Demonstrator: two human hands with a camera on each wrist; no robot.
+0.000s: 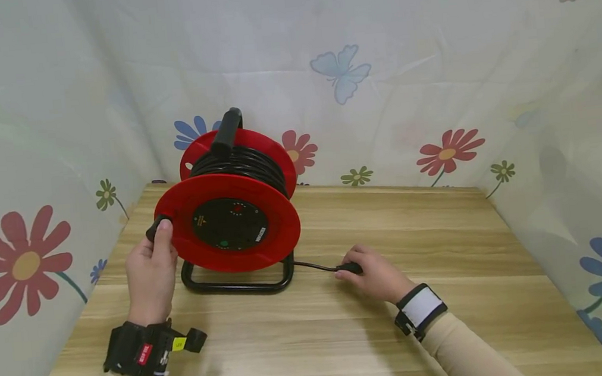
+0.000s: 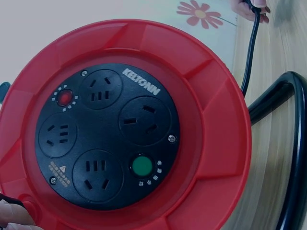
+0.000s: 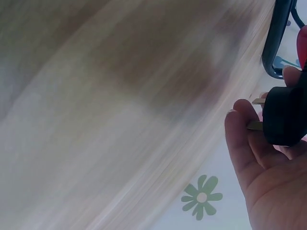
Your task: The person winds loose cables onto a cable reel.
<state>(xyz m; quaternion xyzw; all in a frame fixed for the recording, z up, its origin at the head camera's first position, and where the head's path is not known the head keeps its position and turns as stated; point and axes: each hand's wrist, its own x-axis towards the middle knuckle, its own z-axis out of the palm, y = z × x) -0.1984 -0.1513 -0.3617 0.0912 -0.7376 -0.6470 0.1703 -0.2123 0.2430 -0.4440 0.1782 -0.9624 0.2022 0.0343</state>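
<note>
A red cable reel [image 1: 229, 224] wound with black cable [image 1: 242, 164] stands upright on its black tube frame [image 1: 240, 288]. Its black centre panel [image 2: 105, 139] carries several sockets, a red button and a green button. My left hand [image 1: 152, 272] grips the small black crank knob [image 1: 155, 227] at the left edge of the front disc. To the right of the reel, my right hand [image 1: 375, 274] holds the black plug [image 1: 350, 268] at the cable's end. In the right wrist view, metal prongs stick out of the plug [image 3: 285, 117], close to the fingers. A short length of cable runs from the reel to it.
A black carrying handle [image 1: 227, 132] tops the reel. Beneath lies a wood-grain table [image 1: 417, 225], its far edge against a white curtain [image 1: 406, 95] printed with flowers and a butterfly. The curtain also rises along both sides.
</note>
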